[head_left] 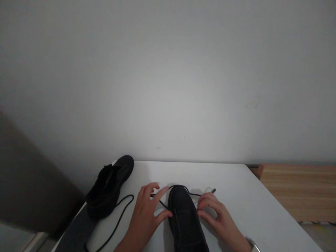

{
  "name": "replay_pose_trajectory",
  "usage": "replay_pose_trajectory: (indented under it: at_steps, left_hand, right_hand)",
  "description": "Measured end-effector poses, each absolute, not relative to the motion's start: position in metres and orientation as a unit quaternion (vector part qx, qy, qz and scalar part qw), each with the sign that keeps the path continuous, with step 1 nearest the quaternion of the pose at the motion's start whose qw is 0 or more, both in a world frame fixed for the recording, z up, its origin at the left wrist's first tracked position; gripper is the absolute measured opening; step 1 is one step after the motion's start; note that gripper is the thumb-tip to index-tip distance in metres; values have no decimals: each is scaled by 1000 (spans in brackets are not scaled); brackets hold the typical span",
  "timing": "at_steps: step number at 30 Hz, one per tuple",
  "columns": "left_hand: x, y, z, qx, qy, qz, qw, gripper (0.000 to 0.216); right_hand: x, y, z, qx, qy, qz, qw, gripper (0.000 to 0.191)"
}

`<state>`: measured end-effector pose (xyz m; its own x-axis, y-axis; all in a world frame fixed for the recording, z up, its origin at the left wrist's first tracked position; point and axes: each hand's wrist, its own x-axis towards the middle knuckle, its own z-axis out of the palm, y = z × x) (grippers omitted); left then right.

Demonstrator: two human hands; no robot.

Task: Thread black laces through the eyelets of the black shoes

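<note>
A black shoe (185,224) lies on the table in front of me, toe pointing away and its near end cut off by the frame. Beside its left edge is my left hand (145,215), thumb touching the shoe and index finger stretched apart from it. A black shoelace (193,194) runs from the shoe's left side past my left fingers, then round the toe to the right. My right hand (219,217) is at the shoe's right edge, its fingers curled in on the lace, whose tip sticks out behind the knuckles.
Another black shoe (107,187) stands at the table's far left, a loose lace (119,218) trailing from it. Dark grey cloth (76,232) lies below that shoe. The white table (249,210) meets a plain wall (168,87). Wooden furniture (296,189) is to the right.
</note>
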<state>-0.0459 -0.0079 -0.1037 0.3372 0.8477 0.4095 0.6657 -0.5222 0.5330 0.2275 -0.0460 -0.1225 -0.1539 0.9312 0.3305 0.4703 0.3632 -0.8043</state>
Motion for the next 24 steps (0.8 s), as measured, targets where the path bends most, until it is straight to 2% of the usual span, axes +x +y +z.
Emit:
replay_pose_trajectory:
  at_steps: [2,3,5,8,18,24]
  left_hand:
    - [-45,-8,-100,844,424,269,189,10]
    - [-44,-8,-99,849,416,244,216,4]
    - [-42,-10,-97,844,421,219,251,12]
    - [-42,-13,-95,835,426,212,277,9]
    - [-38,-12,-87,827,442,204,282,13]
    - [-33,-14,-76,842,407,192,297,35]
  right_hand:
    - [226,-48,-123,-503,-705,269,422,27]
    - [226,-49,-124,-507,-704,267,418,29]
    - [226,-53,-124,-512,-707,267,408,29]
    - [226,-60,-122,-512,-712,276,393,23]
    - [208,-68,-114,-566,-692,252,370,16]
    - [201,-73,-84,-558,-731,238,314,29]
